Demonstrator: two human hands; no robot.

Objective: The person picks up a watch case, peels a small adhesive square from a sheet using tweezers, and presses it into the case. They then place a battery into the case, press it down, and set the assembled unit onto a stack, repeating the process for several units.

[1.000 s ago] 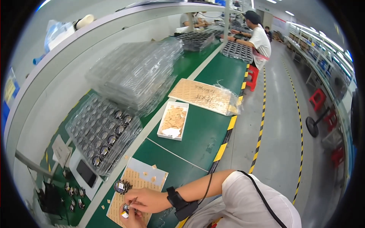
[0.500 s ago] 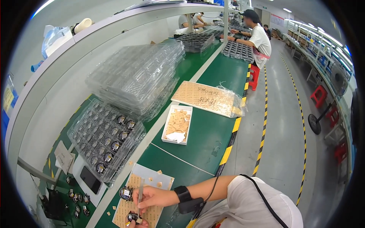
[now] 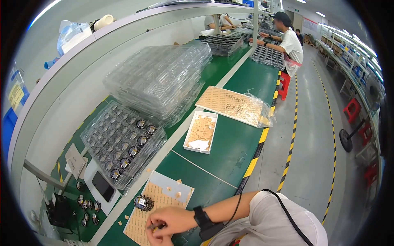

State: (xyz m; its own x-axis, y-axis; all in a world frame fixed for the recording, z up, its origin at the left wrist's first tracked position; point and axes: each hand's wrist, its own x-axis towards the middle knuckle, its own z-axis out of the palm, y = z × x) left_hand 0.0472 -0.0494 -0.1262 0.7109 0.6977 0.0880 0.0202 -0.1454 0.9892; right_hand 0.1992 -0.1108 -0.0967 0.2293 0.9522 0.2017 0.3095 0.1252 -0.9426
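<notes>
My right hand (image 3: 174, 218) is curled with its fingers down over a small dark part (image 3: 159, 226). Below it, my left hand (image 3: 159, 239) pinches that part from beneath; much of the left hand falls outside the lower edge. The fingers cover most of the part, and whatever the right fingers grip is hidden. Next to my right hand stands a short row of round black parts (image 3: 140, 202), one with a white label facing me. They rest on a brown printed adhesive sheet (image 3: 137, 223) with a grey bare area, where a few small tan pieces (image 3: 177, 194) lie.
A white box (image 3: 200, 131) of tan pieces and a wrapped stack of tan sheets (image 3: 234, 105) lie ahead. At left are a clear tray (image 3: 119, 143) partly filled with round parts, stacked clear trays (image 3: 160, 78), a phone (image 3: 102, 186) and loose round parts (image 3: 88, 205). A co-worker (image 3: 291, 45) sits farther along.
My hands have come closer together, the right now over the left's part. The metal tweezers seen upright in my right hand are no longer visible. The view has shifted slightly.
</notes>
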